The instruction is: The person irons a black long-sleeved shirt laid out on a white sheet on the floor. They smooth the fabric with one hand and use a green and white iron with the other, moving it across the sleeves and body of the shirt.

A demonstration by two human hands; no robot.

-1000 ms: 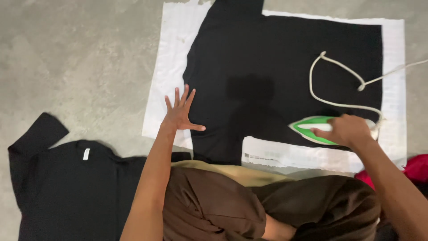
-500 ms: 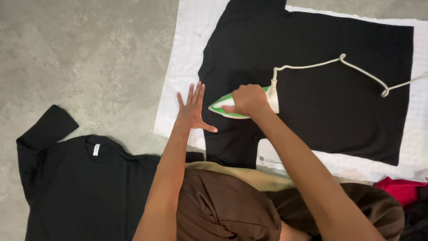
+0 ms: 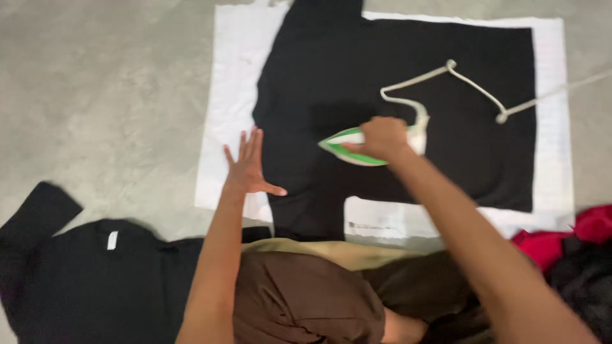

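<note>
1. The right hand is closed round the handle of a green-and-white iron, holding it sole-down on a black shirt, its pointed tip aimed at the shirt's left edge.
2. The left hand grips nothing: it lies flat with fingers spread, palm on the white cloth just beside the shirt's left edge, thumb reaching onto the black fabric.
3. The iron sits near the middle of the shirt, slightly toward its near side; its pale cord loops over the shirt's far right part and runs off to the right.
4. The shirt lies spread flat on the white cloth, which lies on a grey concrete floor.
5. Off the shirt's near-left corner lies a second black garment on the floor (collar label showing); off its near-right corner there is a red and dark heap of clothes.
6. By my reading, pressing is in mid-stroke over the shirt's left half.
7. The next move would call for the flat hand to hold the fabric taut, clear of the iron's tip, and the cord kept away from the hot sole.
</note>
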